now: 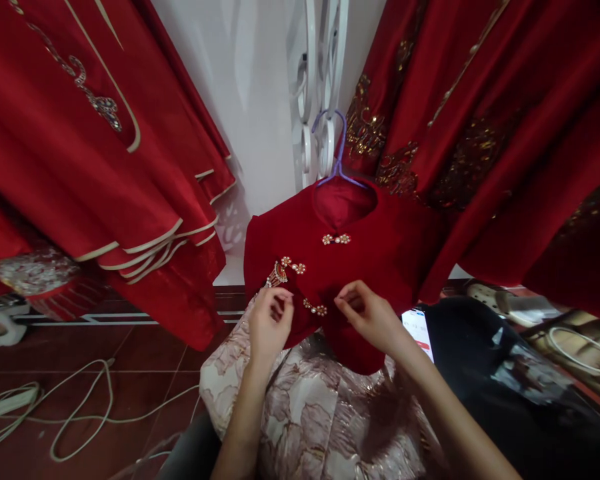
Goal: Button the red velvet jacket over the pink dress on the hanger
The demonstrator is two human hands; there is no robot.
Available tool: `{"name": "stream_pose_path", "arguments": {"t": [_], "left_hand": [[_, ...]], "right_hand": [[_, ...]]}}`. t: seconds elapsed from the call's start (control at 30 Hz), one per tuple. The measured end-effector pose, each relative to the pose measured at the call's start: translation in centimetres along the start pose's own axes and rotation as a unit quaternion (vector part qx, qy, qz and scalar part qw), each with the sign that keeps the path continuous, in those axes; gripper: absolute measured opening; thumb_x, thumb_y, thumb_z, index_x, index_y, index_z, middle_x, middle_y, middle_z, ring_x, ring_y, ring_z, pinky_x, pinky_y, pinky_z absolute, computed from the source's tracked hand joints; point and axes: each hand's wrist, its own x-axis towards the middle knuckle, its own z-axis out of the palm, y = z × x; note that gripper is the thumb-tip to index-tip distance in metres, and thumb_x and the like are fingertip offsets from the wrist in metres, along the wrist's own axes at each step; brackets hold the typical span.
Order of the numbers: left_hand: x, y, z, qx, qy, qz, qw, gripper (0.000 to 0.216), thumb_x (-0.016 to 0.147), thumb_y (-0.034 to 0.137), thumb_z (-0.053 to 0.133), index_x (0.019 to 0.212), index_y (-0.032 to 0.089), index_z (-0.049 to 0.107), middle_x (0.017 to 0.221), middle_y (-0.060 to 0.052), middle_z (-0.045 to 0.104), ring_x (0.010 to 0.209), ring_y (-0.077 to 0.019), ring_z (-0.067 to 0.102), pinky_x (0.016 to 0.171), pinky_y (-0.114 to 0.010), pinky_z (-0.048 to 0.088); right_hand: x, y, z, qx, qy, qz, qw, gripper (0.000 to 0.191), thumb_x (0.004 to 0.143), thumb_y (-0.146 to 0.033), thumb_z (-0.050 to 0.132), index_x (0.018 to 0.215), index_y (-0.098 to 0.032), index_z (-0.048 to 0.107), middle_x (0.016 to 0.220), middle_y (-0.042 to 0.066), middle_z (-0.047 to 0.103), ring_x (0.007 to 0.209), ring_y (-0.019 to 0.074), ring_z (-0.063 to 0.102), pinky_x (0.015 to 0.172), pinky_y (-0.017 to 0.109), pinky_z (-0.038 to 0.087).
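A red velvet top (380, 247) hangs in front of me on a purple hanger (334, 153). Pearl clasps (336, 239) close its collar and slanted front. My left hand (269, 323) pinches the fabric at the front flap, just below a gold tassel clasp (279, 272). My right hand (370, 313) pinches the same flap from the right, beside a lower pearl clasp (315, 308). Both hands have fingers curled on the cloth.
Red embroidered gowns hang at left (95, 153) and right (490, 133). A pale patterned skirt (305, 413) lies below the top. A phone (419, 330) glows on black cloth (505, 380). White cables (55, 407) trail over the dark red floor tiles. A white ornate rack (315, 87) stands behind.
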Motion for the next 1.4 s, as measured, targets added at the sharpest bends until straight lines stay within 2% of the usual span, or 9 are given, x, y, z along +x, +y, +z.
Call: {"name": "stream_pose_path", "arguments": {"t": [0.1,0.4,0.83,0.97,1.03,1.13,1.23,1.33,1.4], "left_hand": [[-0.6,0.3,0.8,0.066,-0.126,0.015,0.990,0.010,0.083,0.017,0.054,0.086,0.022,0.062,0.087,0.001,0.060,0.068,-0.0099,0.053,0.061,-0.021,0.042],[-0.8,-0.5,1.0,0.101,-0.216,0.069,0.969,0.014,0.087,0.027,0.056,0.099,0.025,0.062,0.098,-0.002,0.061,0.086,-0.0154,0.058,0.067,-0.024,0.048],[-1.4,-1.2,2.1,-0.104,-0.168,-0.032,0.980,0.012,0.082,0.030,0.064,0.082,0.018,0.061,0.082,0.000,0.063,0.076,-0.0111,0.061,0.070,-0.023,0.055],[-1.2,-0.7,1.9,-0.136,-0.177,-0.086,0.971,0.019,0.077,0.034,0.068,0.081,0.017,0.061,0.079,-0.001,0.064,0.074,-0.0123,0.062,0.062,-0.021,0.054],[-0.4,-0.5,1.9,-0.184,-0.149,-0.133,0.963,0.024,0.076,0.039,0.069,0.083,0.016,0.062,0.077,-0.002,0.065,0.071,-0.0128,0.063,0.060,-0.022,0.054],[1.5,-0.4,2.4,-0.280,-0.071,-0.210,0.934,0.031,0.076,0.042,0.068,0.087,0.013,0.067,0.077,-0.004,0.069,0.070,-0.0138,0.066,0.070,-0.028,0.057],[3.3,-0.2,3.1,-0.381,-0.017,-0.266,0.885,0.034,0.070,0.039,0.075,0.090,0.012,0.070,0.086,-0.007,0.072,0.078,-0.0155,0.068,0.085,-0.035,0.055],[4.3,0.0,3.6,-0.460,-0.004,-0.298,0.837,0.032,0.065,0.034,0.079,0.087,0.012,0.071,0.094,-0.008,0.073,0.088,-0.0164,0.068,0.094,-0.037,0.050],[4.4,0.0,3.7,-0.477,-0.005,-0.312,0.822,0.030,0.066,0.033,0.078,0.087,0.013,0.072,0.099,-0.009,0.073,0.092,-0.0165,0.068,0.095,-0.037,0.049]], "right_hand": [[0.2,0.4,0.9,-0.016,-0.065,0.000,0.998,0.012,0.085,-0.028,0.056,0.095,-0.021,0.056,0.094,0.006,0.068,0.083,0.0172,0.066,0.075,0.032,0.053],[0.6,1.9,2.7,0.038,-0.097,-0.004,0.995,0.012,0.081,-0.021,0.059,0.093,-0.020,0.056,0.088,0.004,0.068,0.079,0.0160,0.067,0.075,0.031,0.053],[0.7,1.3,2.6,0.074,-0.118,-0.009,0.990,0.010,0.083,-0.021,0.055,0.092,-0.018,0.055,0.087,0.005,0.066,0.078,0.0151,0.065,0.069,0.028,0.052],[0.6,1.1,1.4,0.072,-0.144,-0.011,0.987,0.012,0.080,-0.020,0.057,0.092,-0.018,0.055,0.081,0.003,0.065,0.074,0.0140,0.062,0.065,0.026,0.050],[0.6,0.8,0.2,0.075,-0.159,-0.014,0.984,0.011,0.078,-0.019,0.058,0.089,-0.018,0.056,0.079,0.002,0.064,0.072,0.0130,0.060,0.066,0.026,0.048],[0.6,0.0,-1.6,0.098,-0.191,-0.014,0.977,0.007,0.079,-0.020,0.058,0.085,-0.019,0.056,0.078,0.000,0.061,0.071,0.0120,0.058,0.067,0.026,0.047],[0.5,-0.6,-2.6,0.126,-0.219,-0.012,0.967,0.006,0.080,-0.021,0.057,0.085,-0.020,0.055,0.077,0.000,0.060,0.071,0.0117,0.057,0.068,0.026,0.047],[0.5,-0.6,-2.7,0.133,-0.217,-0.016,0.967,0.007,0.080,-0.023,0.057,0.086,-0.020,0.054,0.078,0.000,0.059,0.072,0.0121,0.056,0.068,0.027,0.047],[0.6,-0.4,-2.5,0.135,-0.220,-0.021,0.966,0.008,0.081,-0.023,0.057,0.087,-0.020,0.054,0.079,0.000,0.058,0.073,0.0122,0.056,0.068,0.027,0.047]]}}
